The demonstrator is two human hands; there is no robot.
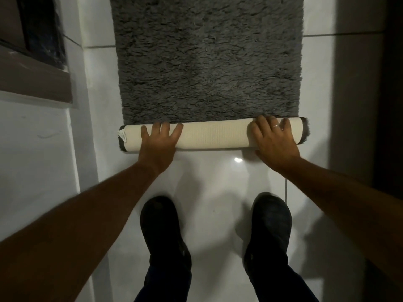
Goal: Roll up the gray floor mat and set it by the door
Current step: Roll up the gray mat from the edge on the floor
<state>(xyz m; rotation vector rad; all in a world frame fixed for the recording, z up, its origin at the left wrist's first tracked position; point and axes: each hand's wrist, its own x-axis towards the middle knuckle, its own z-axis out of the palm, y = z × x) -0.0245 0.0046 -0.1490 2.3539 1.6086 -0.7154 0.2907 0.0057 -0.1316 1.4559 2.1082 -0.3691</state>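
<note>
A shaggy gray floor mat [207, 57] lies flat on the white tiled floor and runs out of the top of the frame. Its near end is wound into a tight roll [214, 135] that shows the cream woven backing, with gray pile sticking out at both ends. My left hand [160, 141] presses flat on the left part of the roll, fingers spread. My right hand [275, 138], with a ring on one finger, lies over the right part of the roll, its fingers curled across the top.
My two dark shoes [165, 232] [269, 229] stand on the glossy tiles just behind the roll. A white wall with a brown sill [35, 79] runs along the left. A dark vertical surface [388, 94] closes the right side.
</note>
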